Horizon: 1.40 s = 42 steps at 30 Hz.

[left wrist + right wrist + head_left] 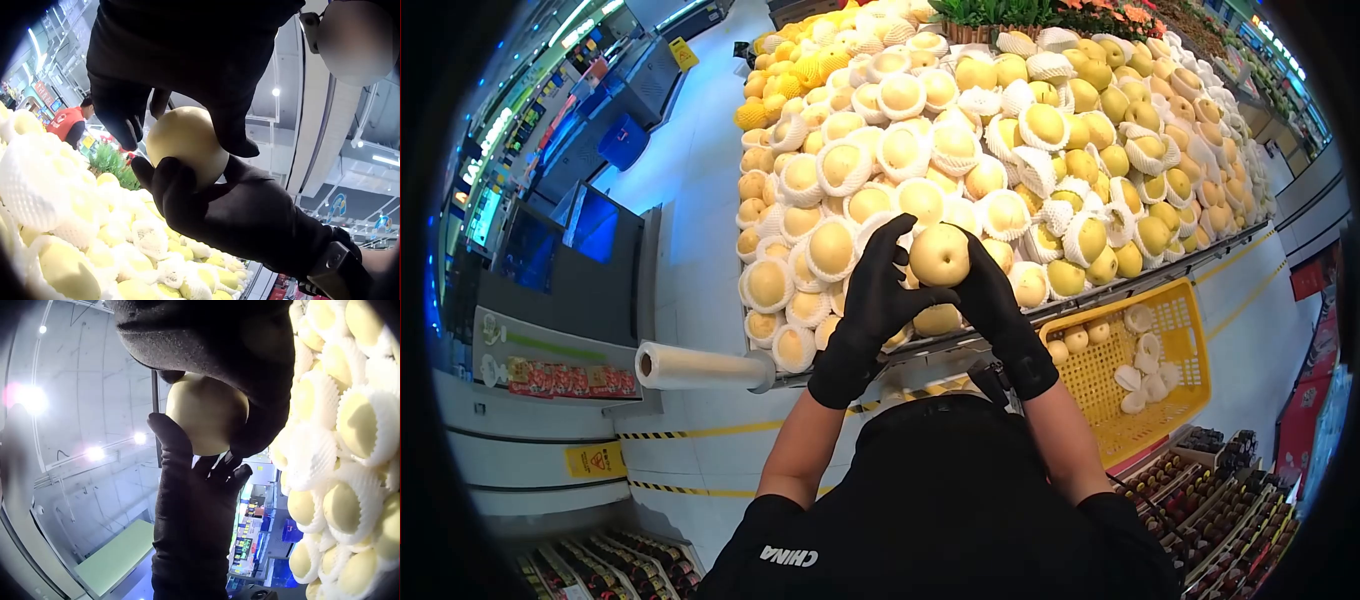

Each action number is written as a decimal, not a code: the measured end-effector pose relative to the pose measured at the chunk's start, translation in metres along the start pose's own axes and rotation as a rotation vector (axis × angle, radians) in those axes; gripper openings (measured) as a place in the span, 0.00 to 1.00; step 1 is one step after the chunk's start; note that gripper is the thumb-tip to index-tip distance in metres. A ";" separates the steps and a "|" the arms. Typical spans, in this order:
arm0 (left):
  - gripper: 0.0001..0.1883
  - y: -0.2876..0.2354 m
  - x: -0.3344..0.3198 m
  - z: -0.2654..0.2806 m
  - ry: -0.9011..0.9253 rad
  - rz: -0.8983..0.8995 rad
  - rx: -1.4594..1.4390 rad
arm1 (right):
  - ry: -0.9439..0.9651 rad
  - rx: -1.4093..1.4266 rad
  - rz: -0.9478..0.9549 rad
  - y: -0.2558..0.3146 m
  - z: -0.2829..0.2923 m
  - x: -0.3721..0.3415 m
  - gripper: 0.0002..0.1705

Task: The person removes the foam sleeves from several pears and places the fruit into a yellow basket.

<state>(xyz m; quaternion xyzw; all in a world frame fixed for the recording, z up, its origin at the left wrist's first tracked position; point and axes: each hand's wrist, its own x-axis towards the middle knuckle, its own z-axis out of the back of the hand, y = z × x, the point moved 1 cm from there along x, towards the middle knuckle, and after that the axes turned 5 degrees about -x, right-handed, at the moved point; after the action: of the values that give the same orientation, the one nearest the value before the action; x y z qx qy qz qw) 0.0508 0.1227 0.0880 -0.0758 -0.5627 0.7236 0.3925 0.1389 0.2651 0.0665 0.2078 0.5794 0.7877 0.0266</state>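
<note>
Fingers of both my hands, in black gloves, curl round one bare pear (940, 255): my left hand (875, 295) at its left side with the thumb low against it, my right hand (997, 305) cupping its right side. It sits between the two, held up over the front edge of the sloping surface (1220, 245), with neither hand clearly nearer. Being nearly round, it shows no plain long axis; a dimpled end faces up toward my head. Just beyond it lie the heaped pears (837, 165), many in white foam nets (1050, 66). Outward from my right hand, and nearer to it than to my left, a yellow basket (1200, 370) stands by the front edge, holding a few loose pears (1077, 338) and some white pieces (1133, 402) that look like foam. On my left side, a plastic roll (700, 368) juts from the near corner. Farther off, yellow-netted fruit (805, 72) fills the far left, and green plants (990, 12) line the back.
</note>
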 end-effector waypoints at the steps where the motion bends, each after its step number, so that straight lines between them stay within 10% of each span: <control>1: 0.50 -0.002 0.000 0.001 -0.002 -0.009 0.005 | 0.002 0.008 -0.003 0.000 0.001 0.000 0.25; 6: 0.31 0.011 0.000 0.000 0.024 0.263 -0.491 | -0.112 0.542 -0.076 -0.013 0.001 0.007 0.33; 9: 0.28 0.018 0.004 0.009 0.187 0.681 -0.836 | -0.098 0.256 0.010 -0.011 0.002 0.010 0.45; 16: 0.32 0.035 0.004 0.009 0.141 0.157 -0.604 | -0.055 0.010 0.042 0.000 -0.007 0.005 0.53; 18: 0.37 0.030 0.006 0.009 0.081 0.258 -0.939 | -0.027 0.032 0.002 -0.001 -0.008 0.005 0.52; 30: 0.45 0.041 0.000 0.018 0.093 0.171 -0.706 | 0.029 -0.075 0.082 0.006 0.000 0.013 0.51; 42: 0.34 0.055 -0.003 0.014 0.058 0.200 -0.517 | 0.096 0.031 0.035 -0.003 -0.009 0.012 0.53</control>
<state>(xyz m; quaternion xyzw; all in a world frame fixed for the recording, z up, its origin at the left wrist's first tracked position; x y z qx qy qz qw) 0.0184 0.1066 0.0443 -0.2492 -0.7068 0.5887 0.3029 0.1242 0.2618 0.0648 0.1803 0.5883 0.7881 -0.0180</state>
